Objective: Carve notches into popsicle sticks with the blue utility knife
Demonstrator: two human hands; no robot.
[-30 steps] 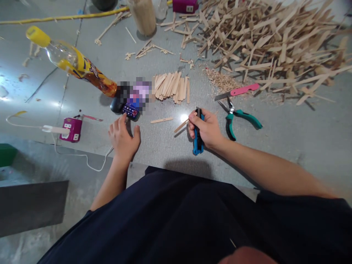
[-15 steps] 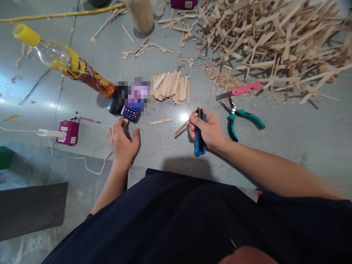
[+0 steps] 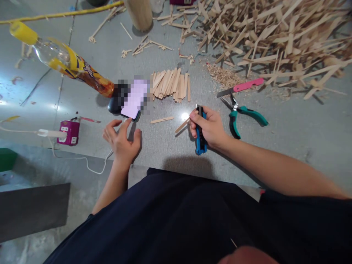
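Observation:
My right hand [image 3: 209, 126] is closed around a blue and black utility knife [image 3: 200, 143], blade end pointing away from me, and also pinches a thin wooden stick [image 3: 182, 126] that slants toward the floor. My left hand [image 3: 121, 138] is open, fingers spread, index finger reaching to the lower edge of a phone [image 3: 134, 102] propped against a dark object. The phone screen is lit. One loose wooden stick [image 3: 162, 120] lies between my hands.
A neat row of trimmed sticks [image 3: 171, 85] lies beyond the phone. Green-handled pliers [image 3: 239, 115] and a pink-handled knife [image 3: 238, 87] lie to the right. A big heap of wooden sticks [image 3: 272, 36] fills the far right. A yellow-capped bottle [image 3: 63, 62] and a purple power adapter [image 3: 68, 132] sit left.
My left hand has lifted and spread its fingers, the index finger now at the phone. The phone screen has turned brighter. My right hand barely moved.

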